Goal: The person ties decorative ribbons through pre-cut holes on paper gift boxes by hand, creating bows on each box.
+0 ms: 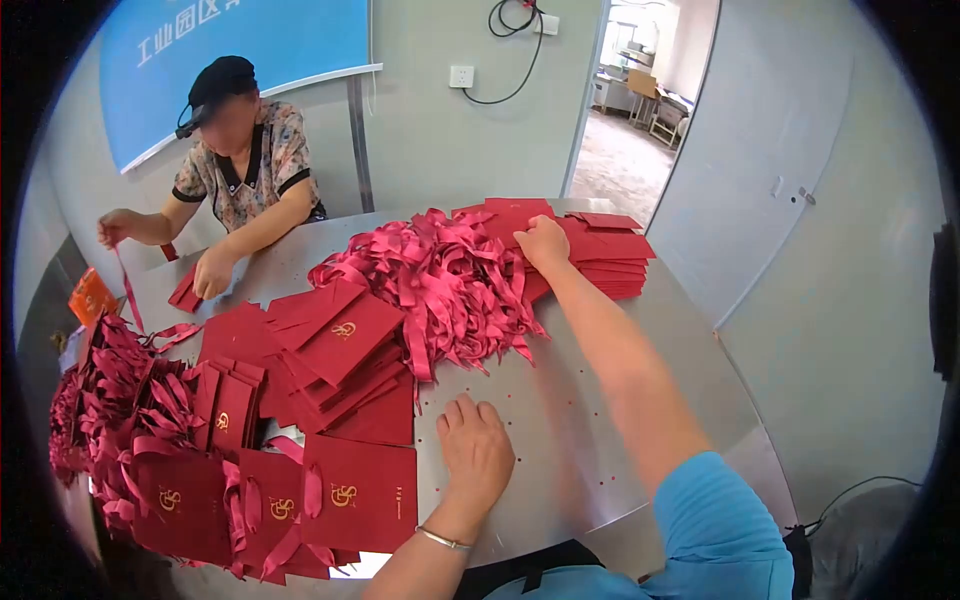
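My left hand [476,450] rests palm down on the metal table, its fingers slightly bent and nothing visible in them. It lies just right of the flat red paper gift bags [345,490] with gold lettering. My right arm stretches to the far side, where my right hand [545,243] has its fingers curled at the edge of a red paper bag [518,208]; the fingertips are partly hidden. Beside that hand is a stack of flat red bags [610,262]. A large heap of pink-red ribbons [440,280] lies left of it.
More red bags [340,345] are piled mid-table. Bags with ribbon handles [130,390] crowd the left edge. Across the table [560,430], a co-worker [245,170] holds a ribbon [127,285] and a small red bag [185,290]. Small red dots are scattered on the metal.
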`<state>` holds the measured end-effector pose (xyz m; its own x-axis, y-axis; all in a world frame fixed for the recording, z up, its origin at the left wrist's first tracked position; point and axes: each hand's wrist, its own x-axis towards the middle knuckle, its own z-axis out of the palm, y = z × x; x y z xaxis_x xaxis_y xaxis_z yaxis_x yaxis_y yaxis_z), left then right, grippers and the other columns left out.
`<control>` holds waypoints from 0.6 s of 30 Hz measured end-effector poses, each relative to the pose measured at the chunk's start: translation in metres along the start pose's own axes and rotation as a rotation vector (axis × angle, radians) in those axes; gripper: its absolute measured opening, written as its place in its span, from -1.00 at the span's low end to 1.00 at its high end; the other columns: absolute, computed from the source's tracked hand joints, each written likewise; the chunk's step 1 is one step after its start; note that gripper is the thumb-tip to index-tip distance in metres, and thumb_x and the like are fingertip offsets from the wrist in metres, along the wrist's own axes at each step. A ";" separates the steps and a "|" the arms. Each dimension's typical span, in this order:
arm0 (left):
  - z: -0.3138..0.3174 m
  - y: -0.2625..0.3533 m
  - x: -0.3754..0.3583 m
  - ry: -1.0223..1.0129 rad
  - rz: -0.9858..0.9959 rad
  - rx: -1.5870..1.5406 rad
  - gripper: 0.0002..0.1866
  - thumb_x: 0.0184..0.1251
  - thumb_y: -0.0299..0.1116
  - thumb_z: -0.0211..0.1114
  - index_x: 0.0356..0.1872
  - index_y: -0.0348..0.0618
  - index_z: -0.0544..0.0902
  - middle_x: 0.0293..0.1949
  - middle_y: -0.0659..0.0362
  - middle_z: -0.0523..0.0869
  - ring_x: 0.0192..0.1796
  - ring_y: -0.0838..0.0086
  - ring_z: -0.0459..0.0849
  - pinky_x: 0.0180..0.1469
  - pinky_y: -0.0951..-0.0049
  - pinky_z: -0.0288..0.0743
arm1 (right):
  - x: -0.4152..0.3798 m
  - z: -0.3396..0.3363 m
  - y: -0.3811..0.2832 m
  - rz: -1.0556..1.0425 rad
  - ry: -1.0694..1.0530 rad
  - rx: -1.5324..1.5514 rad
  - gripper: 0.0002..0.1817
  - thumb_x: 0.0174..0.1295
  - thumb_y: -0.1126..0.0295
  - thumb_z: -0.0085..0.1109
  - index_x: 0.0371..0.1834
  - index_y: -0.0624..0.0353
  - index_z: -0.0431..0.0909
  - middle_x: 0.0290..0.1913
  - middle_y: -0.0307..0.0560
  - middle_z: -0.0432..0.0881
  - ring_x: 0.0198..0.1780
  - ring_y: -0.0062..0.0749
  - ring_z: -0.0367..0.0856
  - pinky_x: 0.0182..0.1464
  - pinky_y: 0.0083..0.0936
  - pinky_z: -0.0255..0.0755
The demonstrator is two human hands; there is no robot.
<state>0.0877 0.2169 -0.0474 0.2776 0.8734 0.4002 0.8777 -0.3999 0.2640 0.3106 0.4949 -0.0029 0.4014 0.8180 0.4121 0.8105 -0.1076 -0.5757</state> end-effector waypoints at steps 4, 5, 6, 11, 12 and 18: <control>-0.001 0.000 0.000 -0.033 -0.004 0.011 -0.73 0.09 -0.35 0.31 -0.24 -0.30 0.55 -0.04 -0.12 0.53 0.03 0.06 0.48 0.04 0.11 0.34 | -0.009 -0.007 -0.017 0.018 0.003 -0.104 -0.58 0.01 0.16 0.40 -0.08 0.11 0.62 -0.04 0.02 0.68 0.08 -0.07 0.61 0.07 -0.16 0.48; -0.001 0.001 0.001 -0.037 -0.007 0.013 -0.73 0.09 -0.35 0.30 -0.23 -0.30 0.55 -0.03 -0.12 0.53 0.03 0.06 0.48 0.04 0.11 0.34 | -0.010 -0.012 -0.021 0.052 -0.033 -0.092 -0.56 -0.01 0.17 0.41 -0.07 0.12 0.63 -0.02 0.02 0.68 0.08 -0.07 0.62 0.08 -0.15 0.48; -0.002 0.001 0.001 -0.037 -0.007 0.011 -0.73 0.09 -0.35 0.30 -0.23 -0.30 0.55 -0.03 -0.12 0.53 0.03 0.06 0.48 0.04 0.11 0.34 | -0.009 -0.015 -0.023 0.087 -0.069 -0.082 -0.54 -0.03 0.18 0.43 -0.05 0.12 0.63 -0.01 0.02 0.68 0.08 -0.07 0.62 0.09 -0.14 0.48; 0.002 -0.001 0.000 -0.026 -0.010 0.008 -0.73 0.09 -0.34 0.31 -0.24 -0.28 0.55 -0.02 -0.11 0.53 0.03 0.07 0.48 0.04 0.13 0.34 | 0.016 -0.011 0.004 0.046 -0.320 -0.130 -0.47 -0.10 0.21 0.46 0.00 0.12 0.64 0.01 0.06 0.67 0.07 -0.05 0.62 0.11 -0.17 0.48; 0.001 -0.001 -0.001 -0.025 -0.010 0.006 -0.73 0.09 -0.34 0.31 -0.24 -0.28 0.55 -0.02 -0.11 0.53 0.03 0.07 0.48 0.04 0.13 0.34 | 0.014 -0.017 0.002 0.002 -0.391 -0.199 -0.46 -0.11 0.21 0.47 0.01 0.12 0.64 0.03 0.06 0.66 0.08 -0.06 0.62 0.12 -0.19 0.48; 0.002 0.001 -0.002 -0.009 -0.001 0.011 -0.74 0.06 -0.36 0.31 -0.27 -0.28 0.54 -0.04 -0.11 0.51 -0.01 0.08 0.47 0.01 0.13 0.33 | 0.000 -0.040 -0.011 0.002 -0.061 -0.117 -0.57 0.03 0.15 0.35 -0.07 0.14 0.66 0.02 0.05 0.65 0.06 -0.03 0.62 0.09 -0.16 0.50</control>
<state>0.0883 0.2155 -0.0492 0.2799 0.8764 0.3920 0.8824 -0.3957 0.2546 0.3187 0.4732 0.0320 0.3792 0.8503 0.3649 0.8552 -0.1715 -0.4891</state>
